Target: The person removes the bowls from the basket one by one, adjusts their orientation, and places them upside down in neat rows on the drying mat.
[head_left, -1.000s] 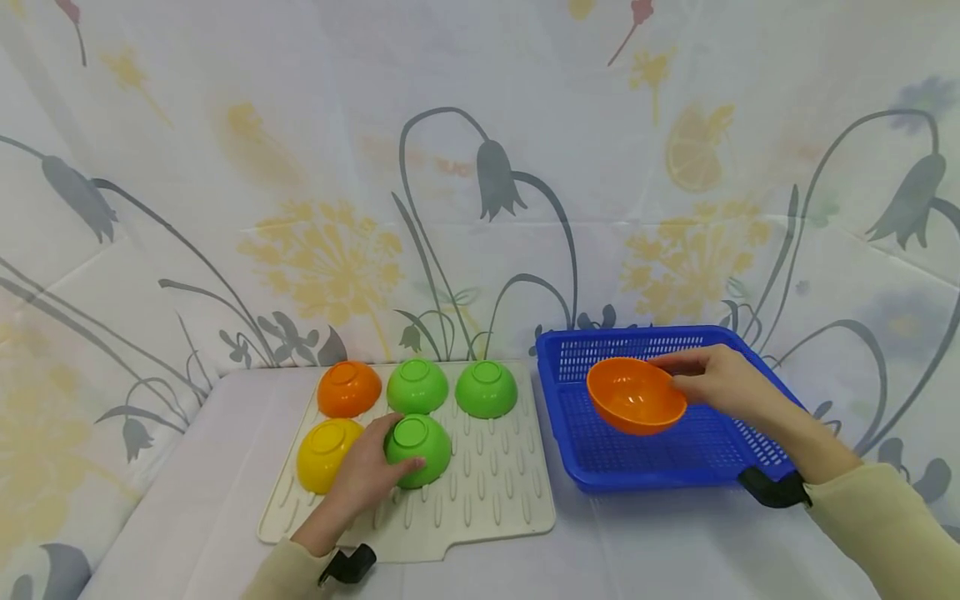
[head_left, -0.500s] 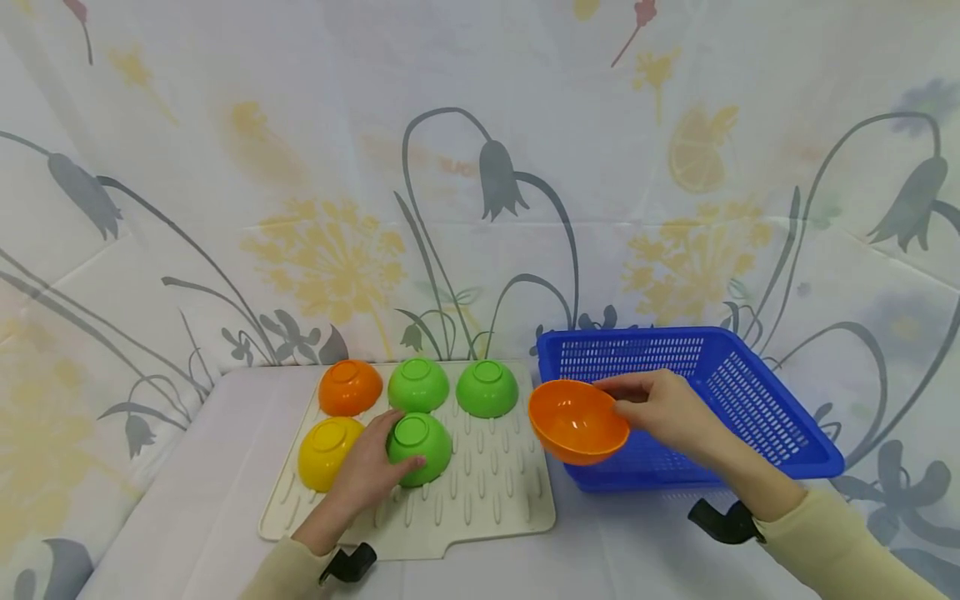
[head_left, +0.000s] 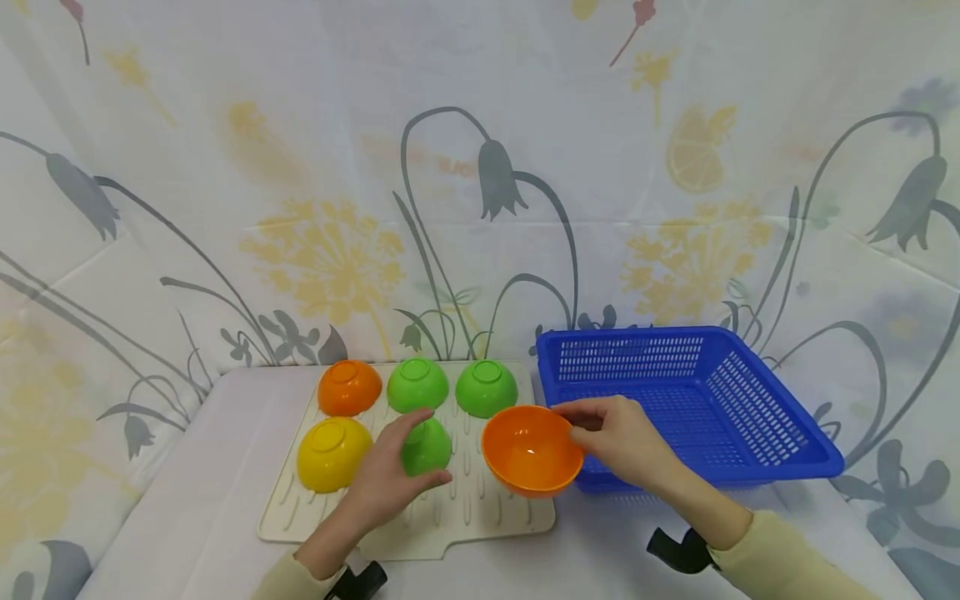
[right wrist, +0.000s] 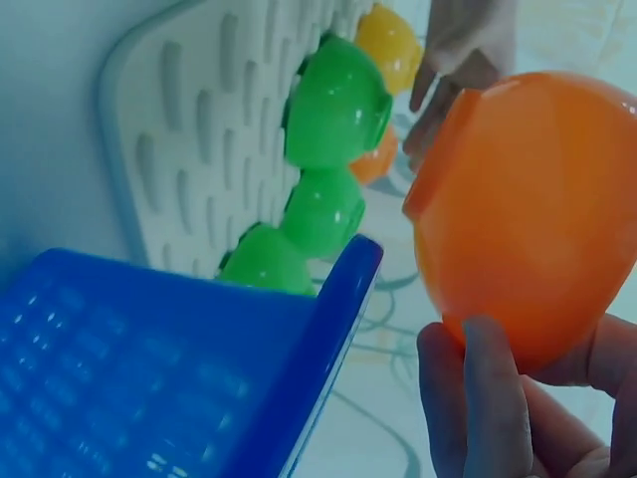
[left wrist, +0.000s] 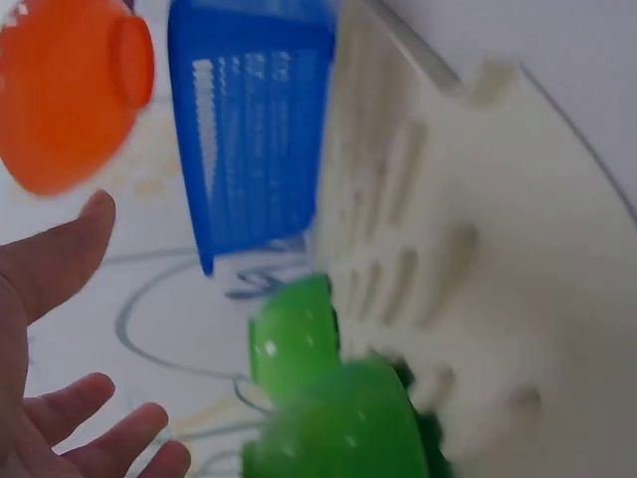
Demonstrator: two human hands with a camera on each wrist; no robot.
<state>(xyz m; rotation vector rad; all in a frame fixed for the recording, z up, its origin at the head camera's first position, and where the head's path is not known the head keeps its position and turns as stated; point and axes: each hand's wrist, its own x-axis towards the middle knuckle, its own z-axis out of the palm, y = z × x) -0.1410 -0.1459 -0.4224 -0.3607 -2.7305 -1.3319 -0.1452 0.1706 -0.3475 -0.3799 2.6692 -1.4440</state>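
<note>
My right hand pinches an orange bowl by its rim, its hollow facing up and toward me, over the right part of a cream drying mat. In the right wrist view the fingers lie against the outside of that bowl. My left hand hovers with fingers spread and nothing in its grasp, in front of an upturned green bowl that it partly hides. In the left wrist view the thumb and fingers stand apart from the green bowls.
Upturned on the mat are another orange bowl, a yellow bowl and two back-row green bowls. A blue plastic basket stands right of the mat. Floral cloth hangs behind.
My right hand has carried the orange bowl leftward and nearer, from over the basket to over the mat. The left hand has let go of the front green bowl and lifted off.
</note>
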